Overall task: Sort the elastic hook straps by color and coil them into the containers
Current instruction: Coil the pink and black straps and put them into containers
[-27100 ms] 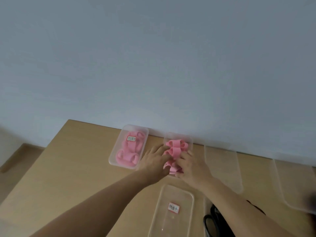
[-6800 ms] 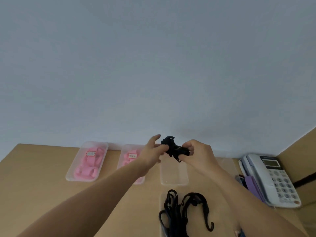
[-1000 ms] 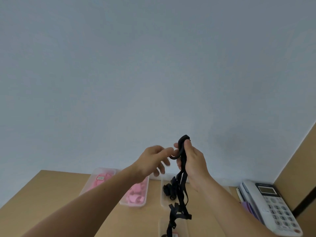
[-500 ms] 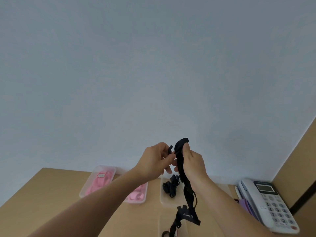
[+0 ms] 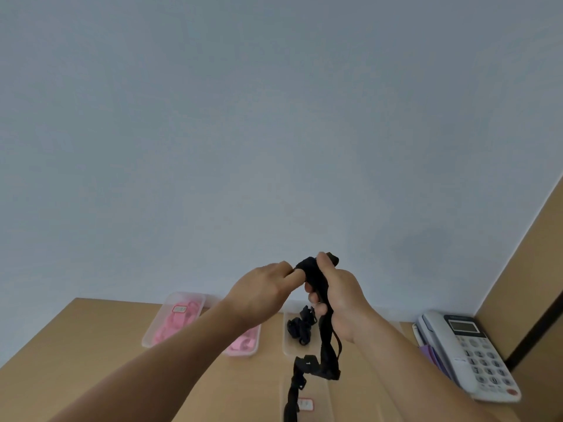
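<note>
Small white labels with red borders sit on the far-left clear container (image 5: 173,322) and on the clear container at the bottom centre (image 5: 304,403); their writing is too small and blurred to read. No brand can be read on the white desk telephone (image 5: 466,354) at the lower right, which shows a small display and a keypad.

Both hands are raised in the lower centre of the frame, in front of the pale blue-grey wall (image 5: 274,117). The right hand (image 5: 338,296) is curled closed around the upper part of a black elastic hook strap (image 5: 316,281), with its thumb pressed on top of the strap's folded end and its fingers wrapped around the band. The left hand (image 5: 262,292) meets it from the left, fingers bent and pressed together, the fingertips pinching the same folded end. Below the right hand the strap hangs down in loose twisted loops and runs out of the bottom edge, passing in front of the bottom-centre container.

On the wooden table (image 5: 76,345), a row of clear containers lies along the wall. The far-left one holds coiled pink straps (image 5: 170,325). The next container (image 5: 243,345), partly hidden by the left forearm, also holds pink straps. A third container (image 5: 289,345), just left of the hanging strap, holds a coiled black strap (image 5: 300,327). A purple object (image 5: 432,356) lies just left of the telephone.
</note>
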`<state>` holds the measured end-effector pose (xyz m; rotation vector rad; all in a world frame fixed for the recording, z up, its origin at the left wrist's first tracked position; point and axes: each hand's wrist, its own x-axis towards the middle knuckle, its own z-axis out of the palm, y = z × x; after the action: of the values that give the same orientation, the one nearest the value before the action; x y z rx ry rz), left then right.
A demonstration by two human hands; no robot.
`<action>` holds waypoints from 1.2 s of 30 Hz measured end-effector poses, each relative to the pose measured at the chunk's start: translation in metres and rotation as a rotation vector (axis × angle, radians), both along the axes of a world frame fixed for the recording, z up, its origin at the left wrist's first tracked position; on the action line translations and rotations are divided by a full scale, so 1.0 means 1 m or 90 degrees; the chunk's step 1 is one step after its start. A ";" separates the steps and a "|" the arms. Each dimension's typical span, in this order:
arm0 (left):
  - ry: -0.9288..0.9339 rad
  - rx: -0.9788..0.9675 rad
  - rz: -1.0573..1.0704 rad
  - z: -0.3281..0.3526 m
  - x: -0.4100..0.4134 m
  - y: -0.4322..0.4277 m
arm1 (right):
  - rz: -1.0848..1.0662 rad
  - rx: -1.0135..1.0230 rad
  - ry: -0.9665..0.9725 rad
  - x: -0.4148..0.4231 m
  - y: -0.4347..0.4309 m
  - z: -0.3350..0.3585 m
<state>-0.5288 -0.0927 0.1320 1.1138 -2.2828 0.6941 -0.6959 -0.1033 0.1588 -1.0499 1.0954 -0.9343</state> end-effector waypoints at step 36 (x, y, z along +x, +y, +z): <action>0.761 0.596 0.034 0.022 -0.016 0.003 | 0.002 -0.077 -0.067 -0.008 -0.008 -0.006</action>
<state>-0.5449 -0.0902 0.1536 1.3856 -1.4058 -0.9532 -0.7036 -0.1108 0.1525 -1.0883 0.9602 -1.0525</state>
